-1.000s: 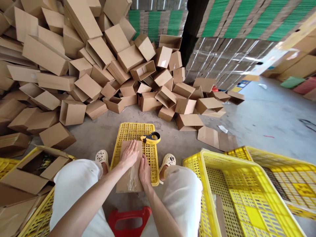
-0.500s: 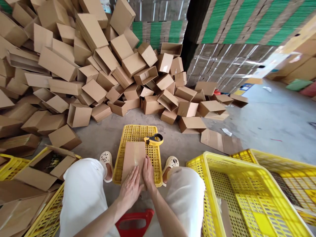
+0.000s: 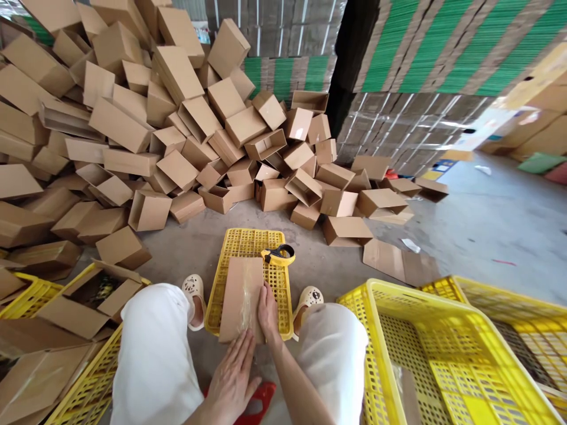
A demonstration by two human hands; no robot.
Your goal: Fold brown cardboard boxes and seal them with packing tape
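Observation:
A closed cardboard box (image 3: 239, 289) with a strip of clear tape down its top rests on a yellow plastic crate (image 3: 279, 295) between my knees. My left hand (image 3: 234, 369) is laid flat, its fingers straight and the tips touching the box's near edge at the tape's end. Against the box's right side lies my right hand (image 3: 268, 310), fingers stretched along it and its underside hidden. Just beyond the right fingertips sits a yellow and black tape dispenser (image 3: 279, 255) on the crate.
A large heap of cardboard boxes (image 3: 190, 141) covers the floor ahead. Yellow baskets (image 3: 376, 313) stand to my right. Another yellow basket (image 3: 110, 360) holding cardboard boxes is at my left. A flat cardboard piece (image 3: 385, 260) lies ahead right.
My left hand has slid from the box's top toward me, down to its near edge, uncovering more tape. My right hand stays at the box's side.

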